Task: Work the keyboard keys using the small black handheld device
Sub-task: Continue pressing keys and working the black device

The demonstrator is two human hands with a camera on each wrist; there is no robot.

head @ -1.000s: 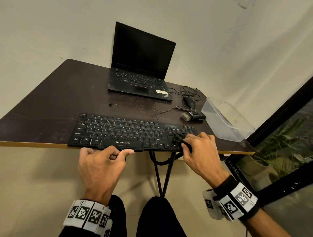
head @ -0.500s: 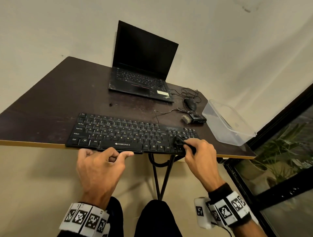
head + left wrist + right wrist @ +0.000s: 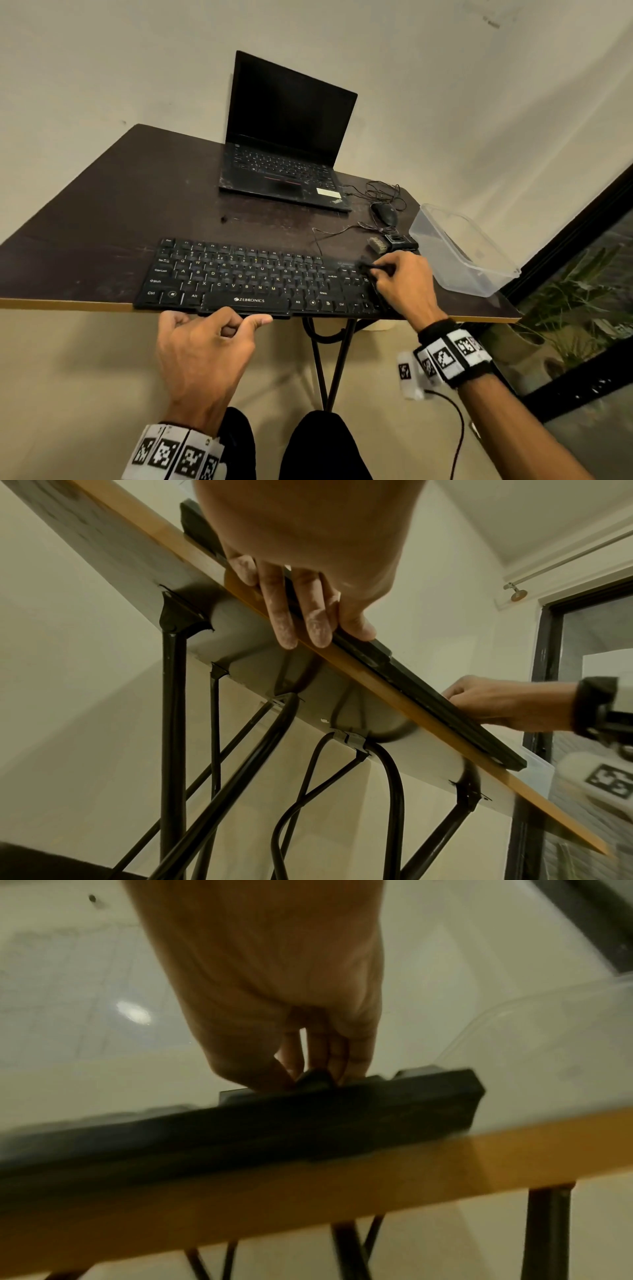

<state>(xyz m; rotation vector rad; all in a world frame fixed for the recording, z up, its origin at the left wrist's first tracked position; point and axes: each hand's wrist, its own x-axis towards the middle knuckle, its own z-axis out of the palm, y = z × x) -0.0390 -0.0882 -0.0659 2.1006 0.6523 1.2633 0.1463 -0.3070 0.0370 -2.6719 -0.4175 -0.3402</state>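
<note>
Behind the keyboard (image 3: 260, 277) stands an open laptop (image 3: 284, 164) with a dark screen, and to its right lie a mouse (image 3: 384, 213) with tangled cable, a small gadget (image 3: 397, 241) and a clear plastic box (image 3: 459, 250) near the table's right corner. The right hand (image 3: 404, 284) pinches the small black device (image 3: 371, 269), its tip down on the keys at the keyboard's right end. The left hand (image 3: 202, 353) grips the keyboard's front edge, thumb on top, fingers (image 3: 284, 610) curled under the table (image 3: 102, 222) rim. The tabletop is dark and scuffed with a pale wood edge, on black metal legs (image 3: 171, 723), against a plain cream wall.
</note>
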